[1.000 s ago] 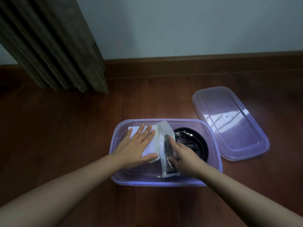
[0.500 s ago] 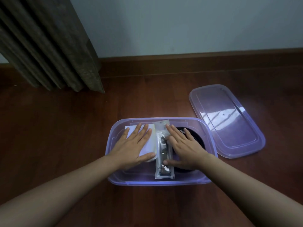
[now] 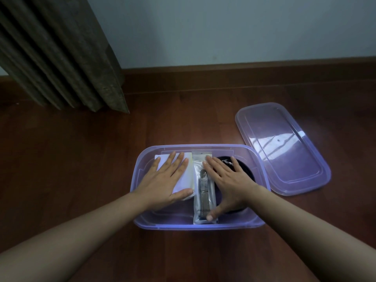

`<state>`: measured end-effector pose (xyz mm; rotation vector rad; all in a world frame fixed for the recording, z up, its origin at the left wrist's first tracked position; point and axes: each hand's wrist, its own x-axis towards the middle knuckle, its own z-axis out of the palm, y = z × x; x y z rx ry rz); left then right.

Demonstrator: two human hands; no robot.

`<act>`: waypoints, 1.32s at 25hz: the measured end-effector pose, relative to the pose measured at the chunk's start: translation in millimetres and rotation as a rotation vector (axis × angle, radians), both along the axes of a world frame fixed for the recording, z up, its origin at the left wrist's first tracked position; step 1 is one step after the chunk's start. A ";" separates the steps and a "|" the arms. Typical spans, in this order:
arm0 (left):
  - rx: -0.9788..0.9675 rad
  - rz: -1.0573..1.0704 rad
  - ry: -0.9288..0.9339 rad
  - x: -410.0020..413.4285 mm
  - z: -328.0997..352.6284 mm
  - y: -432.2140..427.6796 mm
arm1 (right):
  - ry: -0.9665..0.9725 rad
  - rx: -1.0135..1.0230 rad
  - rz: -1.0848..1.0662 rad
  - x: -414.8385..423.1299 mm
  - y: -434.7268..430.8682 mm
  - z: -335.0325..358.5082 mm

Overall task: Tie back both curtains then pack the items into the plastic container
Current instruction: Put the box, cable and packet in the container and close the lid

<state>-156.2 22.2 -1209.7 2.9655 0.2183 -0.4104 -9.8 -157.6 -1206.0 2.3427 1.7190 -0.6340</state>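
Note:
A translucent purple plastic container [image 3: 262,218] sits on the wooden floor in front of me. Inside lie a white folded item [image 3: 188,174] at the left, a clear sealed packet [image 3: 203,184] with a dark object in the middle, and a coiled black belt [image 3: 247,169] at the right. My left hand [image 3: 164,182] rests flat, fingers spread, on the white item. My right hand [image 3: 230,182] lies flat over the belt, its thumb on the packet's lower end. Neither hand grips anything.
The container's purple lid [image 3: 282,147] lies flat on the floor to the right, just beside the container. A dark pleated curtain [image 3: 61,53] hangs at the upper left, down to the floor. A wooden skirting board [image 3: 244,76] runs along the pale wall behind.
My right hand let go of the packet, which now lies flat in the container, and spread flat over the belt. My left hand stayed on the white item.

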 end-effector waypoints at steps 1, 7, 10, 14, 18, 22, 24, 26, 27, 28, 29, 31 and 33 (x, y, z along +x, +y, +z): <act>-0.008 0.001 -0.001 0.0 0.0 0.1 | 0.003 0.004 -0.001 1.0 0.7 0.0; -0.032 0.011 -0.011 -0.2 0.0 1.1 | 0.001 0.002 -0.005 0.8 2.4 -0.1; -0.042 0.016 -0.020 -1.2 0.9 0.1 | 0.083 -0.020 -0.035 2.3 4.2 3.1; -0.063 0.026 -0.040 -3.3 0.0 1.0 | 0.198 0.076 -0.087 3.1 4.5 6.1; -0.083 0.032 -0.074 -2.8 3.1 2.1 | 0.182 0.325 -0.136 11.5 -2.0 12.0; -0.130 0.055 -0.187 -3.2 12.8 7.3 | 0.014 0.711 -0.344 38.7 -14.5 13.3; -0.160 0.120 -0.270 -4.2 18.0 14.0 | -0.145 0.798 -0.521 60.9 -28.3 9.5; -0.133 0.245 -0.354 -4.8 20.3 21.7 | -0.275 0.707 -0.703 83.7 -50.7 0.9; -0.106 0.330 -0.372 -5.5 19.6 25.4 | -0.318 0.599 -0.781 91.7 -63.6 -4.2; -0.091 0.423 -0.367 -6.4 17.2 28.7 | -0.343 0.485 -0.840 96.5 -77.0 -10.9; -0.097 0.512 -0.341 -8.1 14.0 31.3 | -0.348 0.386 -0.877 97.0 -89.7 -17.6; -0.168 0.626 -0.288 -11.5 5.9 33.6 | -0.313 0.218 -0.995 93.0 -107.9 -24.4; -0.271 0.667 -0.289 -11.6 0.1 33.4 | -0.194 0.052 -1.259 93.0 -114.8 -23.8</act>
